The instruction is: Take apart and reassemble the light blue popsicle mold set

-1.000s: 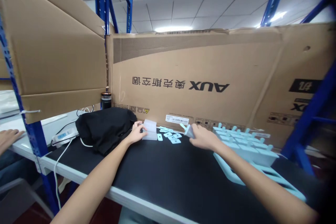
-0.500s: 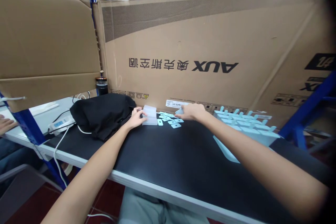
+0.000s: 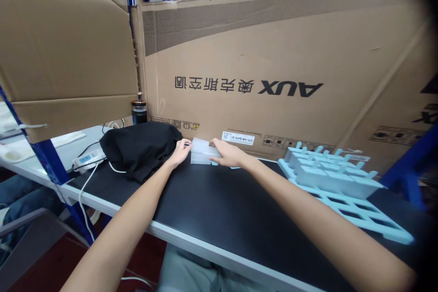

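Note:
A translucent white box (image 3: 199, 154) with its lid raised stands near the back of the black table. My left hand (image 3: 180, 152) is closed on the box's left edge. My right hand (image 3: 226, 153) reaches to the box's right side, its fingers closed round a small pale piece at the opening; the piece is mostly hidden. A light-blue flat piece (image 3: 214, 163) shows beneath my right fingers, and the rest of the loose pieces are hidden behind that hand. To the right stands a light-blue rack (image 3: 342, 200) with several handled blocks (image 3: 313, 176).
A black cloth bag (image 3: 137, 148) lies to the left, near a dark jar (image 3: 139, 112) and a white power strip (image 3: 87, 159) with cables. A large cardboard sheet (image 3: 239, 54) stands along the back. A blue post (image 3: 54, 164) rises at left.
My right hand has moved left from the loose blue pieces to the box, with a pale piece in its fingers. The view has shifted, showing more of the rack.

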Available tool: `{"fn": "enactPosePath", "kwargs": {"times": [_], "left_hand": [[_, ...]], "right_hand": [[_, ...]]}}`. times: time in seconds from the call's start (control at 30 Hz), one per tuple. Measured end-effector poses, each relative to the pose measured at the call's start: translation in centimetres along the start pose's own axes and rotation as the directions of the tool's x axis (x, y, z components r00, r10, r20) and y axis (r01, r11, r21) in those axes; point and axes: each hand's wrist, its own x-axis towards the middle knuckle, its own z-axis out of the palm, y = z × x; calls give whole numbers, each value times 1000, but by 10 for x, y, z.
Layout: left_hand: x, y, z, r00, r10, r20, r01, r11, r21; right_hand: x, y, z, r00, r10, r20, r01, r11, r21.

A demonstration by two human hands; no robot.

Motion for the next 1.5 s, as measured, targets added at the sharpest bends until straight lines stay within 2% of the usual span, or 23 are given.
{"fn": "enactPosePath", "kwargs": {"times": [0.2,0.47,0.63,0.77,0.9,1.0,1.13,1.27,1.37,1.5], "left_hand": [[1,-2,0,1000,-7,-4,7,1000,-20],[2,-4,1,1000,-18,15,19,1000,-24],[1,-4,1,1000,-12,11,12,1000,-26],[-3,0,-1,1000,20,12,-19,999,-30],[-9,6,-3,990,122,74,-123,992,12],[-13,8,-3,975,164,149,-173,984,51],[-14,9,-4,958,221,180,-244,963,114],[-14,7,-3,947,254,198,-287,945,159],[-13,5,-2,946,257,198,-293,938,184],[-11,2,-1,946,259,197,-297,934,198]], "right_hand": [[21,-22,22,990,-83,-112,82,997,-16],[20,-16,46,983,-89,-164,93,995,18],[15,-15,48,976,-18,-215,21,1000,11],[0,-20,36,964,3,-264,-4,1000,-3],[-37,-17,10,944,-11,-331,-8,998,-58],[-81,1,-14,903,13,-428,-65,992,-106],[-153,40,-39,780,111,-616,-278,943,-181],[-223,78,-47,635,274,-722,-549,818,-172],[-256,97,-38,582,453,-676,-645,763,-43],[-265,107,-19,525,713,-465,-716,665,213]]}}
